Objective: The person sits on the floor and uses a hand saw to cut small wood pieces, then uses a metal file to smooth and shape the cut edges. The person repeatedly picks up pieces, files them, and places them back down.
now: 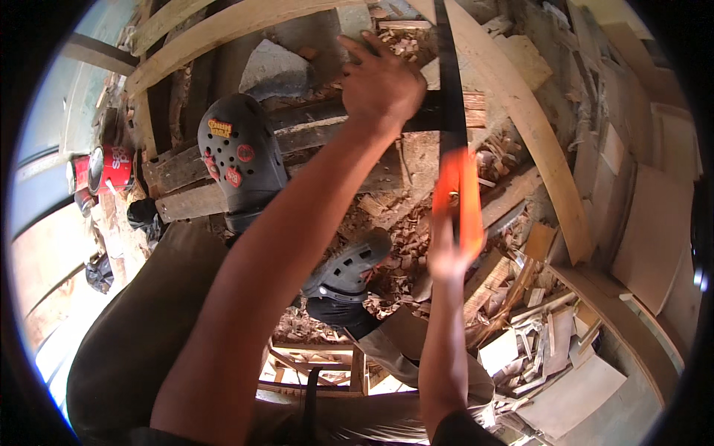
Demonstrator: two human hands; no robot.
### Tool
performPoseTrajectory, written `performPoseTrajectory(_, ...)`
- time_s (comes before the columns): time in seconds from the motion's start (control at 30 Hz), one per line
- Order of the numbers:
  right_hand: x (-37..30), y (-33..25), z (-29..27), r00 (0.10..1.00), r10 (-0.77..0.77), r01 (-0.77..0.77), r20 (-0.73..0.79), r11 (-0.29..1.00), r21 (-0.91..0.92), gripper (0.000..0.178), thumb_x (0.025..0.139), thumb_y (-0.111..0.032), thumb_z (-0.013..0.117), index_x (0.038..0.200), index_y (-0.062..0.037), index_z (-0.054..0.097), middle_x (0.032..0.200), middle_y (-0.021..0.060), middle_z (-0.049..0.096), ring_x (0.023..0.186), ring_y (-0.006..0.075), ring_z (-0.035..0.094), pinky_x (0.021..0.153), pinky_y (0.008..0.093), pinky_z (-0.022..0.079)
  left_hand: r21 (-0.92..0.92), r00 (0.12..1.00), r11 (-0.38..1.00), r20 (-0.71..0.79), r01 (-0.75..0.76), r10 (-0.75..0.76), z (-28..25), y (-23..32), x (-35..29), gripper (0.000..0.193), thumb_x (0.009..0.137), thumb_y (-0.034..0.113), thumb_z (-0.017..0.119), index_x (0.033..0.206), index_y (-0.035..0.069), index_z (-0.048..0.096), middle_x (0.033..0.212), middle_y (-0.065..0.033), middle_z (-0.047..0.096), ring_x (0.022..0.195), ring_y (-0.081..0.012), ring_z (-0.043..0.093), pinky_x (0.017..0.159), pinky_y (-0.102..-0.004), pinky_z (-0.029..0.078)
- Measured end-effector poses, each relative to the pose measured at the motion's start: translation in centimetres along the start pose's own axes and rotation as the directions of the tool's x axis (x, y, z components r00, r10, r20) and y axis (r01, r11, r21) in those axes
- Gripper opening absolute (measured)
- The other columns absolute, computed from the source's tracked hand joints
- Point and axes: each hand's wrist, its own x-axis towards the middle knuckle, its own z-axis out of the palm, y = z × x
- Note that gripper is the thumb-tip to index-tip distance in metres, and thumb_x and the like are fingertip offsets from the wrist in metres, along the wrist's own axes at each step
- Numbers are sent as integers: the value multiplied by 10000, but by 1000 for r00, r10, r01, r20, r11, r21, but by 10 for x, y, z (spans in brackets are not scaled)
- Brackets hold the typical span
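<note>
My right hand [448,256] grips the orange handle of a handsaw [452,97], whose dark blade points away from me. The blade passes over a dark wooden beam [316,115], close to its paler, splintered right end. My left hand [383,85] is at the beam, left of the blade, with fingers stretched out and apart. Whether its palm presses on the wood cannot be seen. My left foot, in a dark clog [242,152] with red and yellow charms, rests on the timber. The other clog [348,266] stands lower among the shavings.
Long pale boards [520,111] curve across the far side and right. A grey stone block [275,70] lies beyond the beam. Offcuts [547,334] pile up at lower right, and wood chips [405,249] cover the ground. A red can [115,167] stands at the left.
</note>
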Motion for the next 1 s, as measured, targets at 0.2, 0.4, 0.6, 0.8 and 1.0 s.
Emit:
performPoseTrajectory(0.2,-74,-14,-27,986,-127,162,110,892,-422,284,848,4,574,1121,51,632,910,148,660,653,143,625,616,283,507,-6,998,1000,-63,25,-26,5,-1,3,717,970,342,448,1495,-102,244,1466,-483,194,1163,-609,530,883,-565,564)
performPoseTrajectory(0.4,-57,4,-39,968,232,-197,94,939,-283,370,949,-132,581,1297,-6,572,1150,130,651,868,167,630,810,279,541,35,982,999,-185,-17,24,11,-4,7,703,929,261,521,1468,-128,290,1399,-528,240,1031,-576,607,747,-521,581)
performPoseTrajectory(0.6,-36,-4,-19,981,103,-62,165,970,-236,453,911,-130,659,1342,-34,560,1245,85,638,953,180,662,824,286,544,-56,998,998,49,30,-28,-6,1,3,793,890,220,564,1491,-148,200,1491,-485,121,1160,-571,537,917,-538,532)
performPoseTrajectory(0.8,-94,-9,-38,993,-70,97,91,932,-349,466,906,-130,659,1346,-15,554,1172,91,648,922,180,648,814,288,521,-35,990,999,-141,18,-22,15,-2,-1,785,888,262,577,1482,-143,262,1485,-470,200,1089,-538,601,950,-531,509)
performPoseTrajectory(1.0,-1,4,12,986,68,-18,152,950,-313,424,931,-148,633,1326,-12,557,1102,89,645,867,163,621,764,282,503,-84,987,995,-145,54,-66,7,-2,2,674,886,224,508,1444,-121,354,1470,-416,300,1092,-513,601,947,-585,485)
